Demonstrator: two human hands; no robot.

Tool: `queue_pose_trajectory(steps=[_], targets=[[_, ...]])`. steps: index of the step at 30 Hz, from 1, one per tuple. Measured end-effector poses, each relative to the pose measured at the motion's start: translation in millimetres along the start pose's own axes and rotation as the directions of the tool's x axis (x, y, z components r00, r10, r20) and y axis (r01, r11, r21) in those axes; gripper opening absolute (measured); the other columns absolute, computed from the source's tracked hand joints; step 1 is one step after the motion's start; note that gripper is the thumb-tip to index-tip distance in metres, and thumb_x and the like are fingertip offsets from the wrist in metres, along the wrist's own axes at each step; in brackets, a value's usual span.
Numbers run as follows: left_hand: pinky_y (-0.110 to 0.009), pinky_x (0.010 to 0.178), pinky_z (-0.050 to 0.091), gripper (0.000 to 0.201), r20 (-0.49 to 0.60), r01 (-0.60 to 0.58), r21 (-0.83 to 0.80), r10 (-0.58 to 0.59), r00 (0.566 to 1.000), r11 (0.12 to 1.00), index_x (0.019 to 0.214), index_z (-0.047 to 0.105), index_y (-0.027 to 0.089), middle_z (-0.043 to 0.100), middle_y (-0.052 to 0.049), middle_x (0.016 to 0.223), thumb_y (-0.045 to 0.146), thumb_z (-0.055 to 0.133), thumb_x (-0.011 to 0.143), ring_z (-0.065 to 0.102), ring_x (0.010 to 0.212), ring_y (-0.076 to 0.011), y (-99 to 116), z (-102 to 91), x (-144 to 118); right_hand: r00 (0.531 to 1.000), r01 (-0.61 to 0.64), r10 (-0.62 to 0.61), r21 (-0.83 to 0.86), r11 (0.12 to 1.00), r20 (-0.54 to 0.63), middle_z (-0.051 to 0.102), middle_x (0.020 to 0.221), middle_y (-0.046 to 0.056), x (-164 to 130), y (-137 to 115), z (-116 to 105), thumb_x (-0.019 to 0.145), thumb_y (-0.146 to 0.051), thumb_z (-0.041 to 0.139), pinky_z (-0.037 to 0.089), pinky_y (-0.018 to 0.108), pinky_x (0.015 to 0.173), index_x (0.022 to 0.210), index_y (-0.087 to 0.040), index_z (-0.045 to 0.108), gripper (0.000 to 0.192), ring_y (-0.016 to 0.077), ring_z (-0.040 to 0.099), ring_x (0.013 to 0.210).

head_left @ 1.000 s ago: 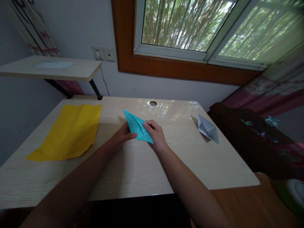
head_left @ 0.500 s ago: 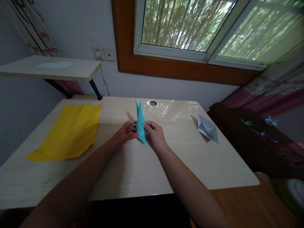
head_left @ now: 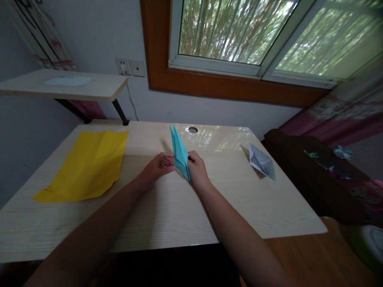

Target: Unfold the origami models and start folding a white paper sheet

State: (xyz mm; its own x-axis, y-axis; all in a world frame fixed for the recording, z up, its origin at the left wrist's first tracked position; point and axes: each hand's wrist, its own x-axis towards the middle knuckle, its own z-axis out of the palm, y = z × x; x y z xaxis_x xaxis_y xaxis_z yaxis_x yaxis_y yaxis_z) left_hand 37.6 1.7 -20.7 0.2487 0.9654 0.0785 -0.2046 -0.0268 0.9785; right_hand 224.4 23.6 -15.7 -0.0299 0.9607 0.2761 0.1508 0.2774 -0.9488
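Observation:
A turquoise folded paper piece stands tilted above the desk, with two narrow points at the top and another pointing down toward me. My right hand is closed on its right side; the fingertips are partly hidden behind the paper. At its left edge is my left hand, fingers curled and thumb apart from them. Its fingertips are at or very near the paper, and I cannot tell whether they touch.
A creased yellow sheet lies on the left of the pale wooden desk. On the right sits a folded grey-white paper piece. A raised shelf stands at the back left, and a round cable hole is near the back edge.
The turquoise paper has turned in my right hand, showing a broader face, and its lower end has swung right. My left thumb no longer overlaps it.

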Motion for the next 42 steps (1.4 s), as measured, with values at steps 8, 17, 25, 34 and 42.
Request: queue_pose_trajectory(steps=[8,17,25,34,42], targets=[[-0.035,0.089,0.048,0.031,0.011,0.042,0.037,-0.042,0.999,0.998,0.096,0.069,0.018,0.071,-0.003,0.093,0.038,0.08,0.076,0.065,0.092,-0.0214,0,-3.8,-1,0.979,-0.085,0.069,0.078,0.993,0.191,0.07,0.087,0.001,-3,2,6,0.082,-0.033,0.062,0.047,0.033,0.08,0.089,-0.023,0.075,0.018,0.0212,0.063,0.086],[-0.032,0.078,0.05,0.035,-0.191,0.011,0.121,0.012,0.982,0.993,0.097,0.065,0.019,0.072,-0.003,0.095,0.044,0.077,0.075,0.066,0.088,-0.0217,9,-3.4,1,0.992,-0.068,0.042,0.224,0.972,0.122,0.069,0.119,0.006,-9,-15,7,0.09,-0.048,0.063,0.053,0.033,0.082,0.121,-0.028,0.063,0.036,0.0195,0.065,0.096],[-0.028,0.07,0.05,0.032,-0.199,-0.016,0.23,0.063,0.978,0.973,0.09,0.052,0.021,0.064,0.003,0.082,0.034,0.076,0.074,0.063,0.075,-0.0158,8,-6.4,0,0.971,0.062,-0.064,0.014,0.998,0.23,0.064,0.126,0.006,-13,0,14,0.08,-0.035,0.077,0.055,0.032,0.077,0.131,-0.031,0.056,0.055,0.0187,0.063,0.094],[-0.027,0.073,0.055,0.049,-0.131,-0.162,0.197,0.19,0.973,0.967,0.117,0.05,0.023,0.062,0.0,0.097,0.03,0.078,0.078,0.065,0.081,-0.0137,-3,-4.7,1,0.98,0.025,-0.036,0.056,0.998,0.195,0.071,0.105,0.003,-12,0,11,0.086,-0.039,0.071,0.055,0.032,0.076,0.128,-0.028,0.059,0.045,0.0174,0.065,0.083],[-0.022,0.066,0.053,0.053,-0.102,-0.236,0.194,0.259,0.96,0.952,0.121,0.05,0.025,0.054,0.004,0.09,0.024,0.079,0.077,0.059,0.072,-0.0085,-3,-2.8,2,0.99,-0.025,0.014,0.083,0.996,0.139,0.067,0.083,0.0,-10,-3,9,0.091,-0.048,0.062,0.048,0.028,0.067,0.1,-0.023,0.069,0.028,0.0166,0.06,0.073]])
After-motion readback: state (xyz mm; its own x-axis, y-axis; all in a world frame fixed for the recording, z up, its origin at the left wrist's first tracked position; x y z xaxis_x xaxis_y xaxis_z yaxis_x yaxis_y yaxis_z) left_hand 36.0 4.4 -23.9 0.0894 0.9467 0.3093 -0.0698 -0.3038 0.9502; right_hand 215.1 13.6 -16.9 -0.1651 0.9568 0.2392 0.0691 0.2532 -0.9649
